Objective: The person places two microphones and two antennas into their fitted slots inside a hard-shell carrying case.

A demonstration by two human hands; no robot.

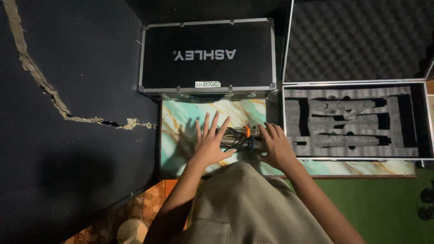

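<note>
Fingers (212,129) spread, both hands | dark tool bundle (238,138) lies between them, touching | marbled mat (181,122) beneath

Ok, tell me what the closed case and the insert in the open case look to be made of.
Closed case: black panels, dull sheen, framed in silvery metal-looking edging, probably aluminium, with bright corners and latches. Insert of the open case: grey foam, matte and soft-looking, with cut-out slots; the lid lining shows egg-crate bumps, also foam.
</note>
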